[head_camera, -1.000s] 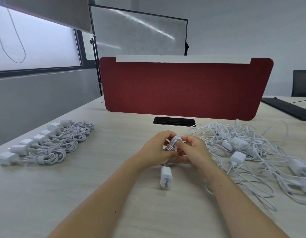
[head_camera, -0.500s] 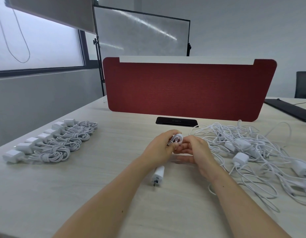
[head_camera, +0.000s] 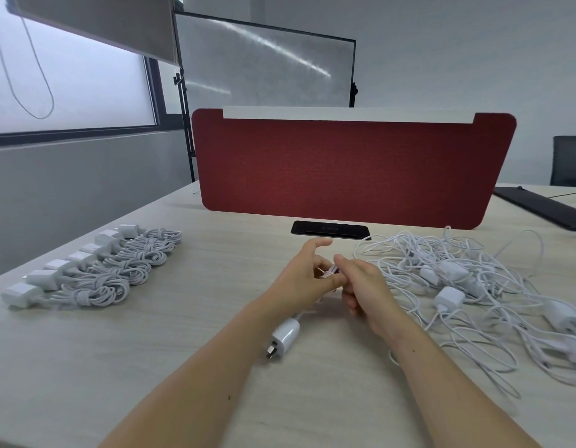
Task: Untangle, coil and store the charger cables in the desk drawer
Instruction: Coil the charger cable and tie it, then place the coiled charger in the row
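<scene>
Now, left hand (head_camera: 298, 281) and right hand (head_camera: 369, 291) both pinch the bunched cable (head_camera: 329, 272) between them, above the desk (head_camera: 170, 357). Its plug (head_camera: 285, 335) lies just nearer than the grip, long axis slanting, prongs pointing toward the near left.

Coiled chargers (head_camera: 95, 270) left on desk (head_camera: 150, 367); tangled cables (head_camera: 474, 286) right.
</scene>
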{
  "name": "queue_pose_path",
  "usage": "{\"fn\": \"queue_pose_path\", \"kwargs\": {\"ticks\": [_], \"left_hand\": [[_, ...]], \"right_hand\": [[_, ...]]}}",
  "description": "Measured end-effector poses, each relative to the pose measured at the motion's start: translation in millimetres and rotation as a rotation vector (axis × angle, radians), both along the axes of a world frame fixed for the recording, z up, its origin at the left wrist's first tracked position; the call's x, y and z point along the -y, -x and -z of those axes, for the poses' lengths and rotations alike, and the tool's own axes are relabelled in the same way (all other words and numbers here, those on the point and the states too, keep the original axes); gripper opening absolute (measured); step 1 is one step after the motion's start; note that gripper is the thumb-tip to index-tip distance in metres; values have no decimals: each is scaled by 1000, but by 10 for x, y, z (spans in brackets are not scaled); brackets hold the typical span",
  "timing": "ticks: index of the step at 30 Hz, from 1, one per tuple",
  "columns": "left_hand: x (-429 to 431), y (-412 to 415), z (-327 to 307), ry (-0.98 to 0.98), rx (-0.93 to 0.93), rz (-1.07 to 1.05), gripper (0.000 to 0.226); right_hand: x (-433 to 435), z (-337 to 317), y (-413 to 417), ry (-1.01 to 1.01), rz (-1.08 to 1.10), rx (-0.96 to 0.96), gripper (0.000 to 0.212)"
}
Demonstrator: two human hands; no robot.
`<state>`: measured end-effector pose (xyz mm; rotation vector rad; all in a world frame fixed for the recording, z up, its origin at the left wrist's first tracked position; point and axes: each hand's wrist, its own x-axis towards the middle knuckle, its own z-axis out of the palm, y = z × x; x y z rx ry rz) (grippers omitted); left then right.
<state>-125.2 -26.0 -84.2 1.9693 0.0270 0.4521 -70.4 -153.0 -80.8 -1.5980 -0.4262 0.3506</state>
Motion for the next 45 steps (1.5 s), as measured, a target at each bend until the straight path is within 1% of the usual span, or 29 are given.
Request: {"fn": "queue_pose_path", "kwargs": {"ticks": [1,3,5,7,10,12,13,16,18,20,22,24,26,28,33,37,40,42,45], "left_hand": [[-2,3,-2,40,-29,-1,63],[-20,13,-3,43,-110,-10,57],[-36,24,-11,-6,-164,-10,48],[-57,40,-37,-78,-173,9,36],[-87,75,-88,-208,-257,28,23],[-96,89,-123,-292,-331,8,19],[-85,100,-148,-359,-367,-16,20],[-28,135,-181,-666,-446,-121,29],[20,182,-130,-791,-417,-195,31],[42,275,-55,-863,-342,-252,32],[44,383,16,-934,-283,-295,34],[-16,554,57,-992,-251,-336,35],[-107,718,80,-979,-217,-361,34],[-234,903,83,-924,-203,-371,34],[-585,1447,7,-787,-223,-361,43],[-987,1856,29,-711,-237,-543,38],[-1270,2114,47,-680,-202,-640,36],[-1455,2272,66,-681,-194,-680,35],[-1756,2450,119,-706,-114,-692,31]], "right_hand": [[-3,12,-4,-5,2,0,30],[-17,18,-3,-13,4,-8,28],[-30,13,-9,-27,18,-21,28],[-32,11,-14,-33,33,-29,28],[-35,16,-8,-42,48,-40,25],[-37,17,-4,-53,50,-49,26],[-36,11,3,-50,50,-52,27],[-51,6,18,-26,45,-43,28],[-62,13,26,-16,41,-33,27],[-85,17,35,-1,31,-14,26],[-89,4,58,55,-1,27,25],[-115,-7,133,125,-80,77,22],[-142,-11,222,175,-173,124,21],[-182,-13,329,191,-269,180,21],[-395,71,596,151,-447,279,15],[-734,182,887,266,-491,463,18],[-1025,209,1118,326,-480,580,22],[-1218,204,1275,372,-455,725,25],[-1490,229,1476,364,-423,1034,23]]}}
